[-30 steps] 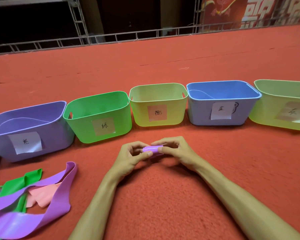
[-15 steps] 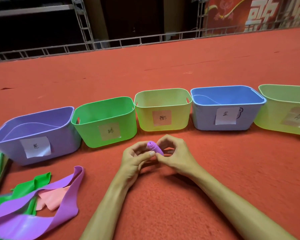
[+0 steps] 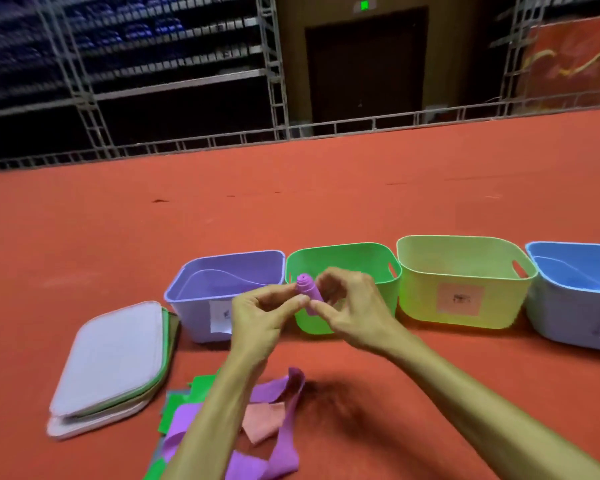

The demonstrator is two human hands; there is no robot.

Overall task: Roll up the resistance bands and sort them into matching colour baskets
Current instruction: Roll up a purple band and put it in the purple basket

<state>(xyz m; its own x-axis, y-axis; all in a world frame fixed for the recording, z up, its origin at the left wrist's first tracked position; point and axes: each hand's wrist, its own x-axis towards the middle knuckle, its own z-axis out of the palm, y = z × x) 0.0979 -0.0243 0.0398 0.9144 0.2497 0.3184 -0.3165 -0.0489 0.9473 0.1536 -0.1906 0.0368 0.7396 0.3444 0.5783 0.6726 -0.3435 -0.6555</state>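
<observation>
A purple roll [image 3: 307, 292], purple basket [image 3: 191, 317], green basket [image 3: 343, 251], yellow basket [image 3: 420, 299], blue basket [image 3: 561, 317], red carpet [image 3: 291, 209].

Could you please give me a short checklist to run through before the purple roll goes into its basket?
1. Roll finished: the purple roll shows tight coils at its top end, with no loose tail in sight: ok.
2. Grip: the left hand and the right hand both pinch the roll: ok.
3. Matching basket: the purple basket stands open, just left of the hands: ok.
4. Roll over that basket: it shows in front of the green basket instead: not ok.
5. Room inside the purple basket: its floor is hidden by the front wall: cannot tell.
</observation>
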